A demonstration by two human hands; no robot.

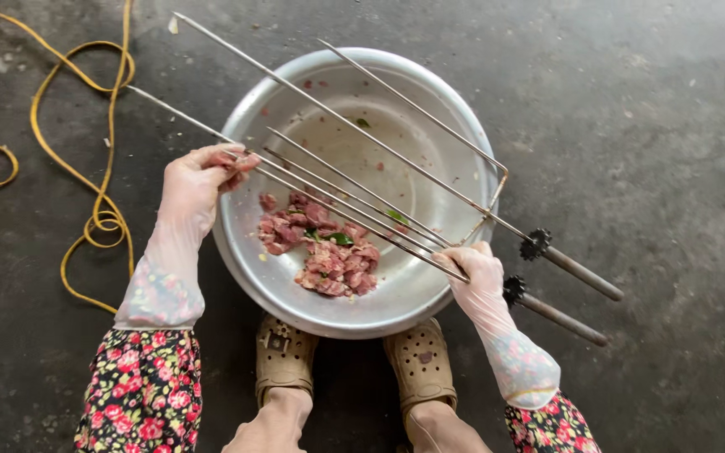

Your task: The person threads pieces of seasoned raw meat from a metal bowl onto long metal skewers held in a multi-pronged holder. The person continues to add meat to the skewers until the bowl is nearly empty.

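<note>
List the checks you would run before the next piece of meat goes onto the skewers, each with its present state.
1. Left hand pinches the prongs near their tips: ok.
2. Right hand grips the skewer fork near the handle end: ok.
3. Prongs lie over the metal basin: ok.
4. Chopped meat lies within reach in the basin: ok.
5. Both hands gloved: ok.
6. Meat between left fingers: cannot tell.

Both gloved hands, left (199, 180) and right (476, 268), pinched shut, arms extended.
</note>
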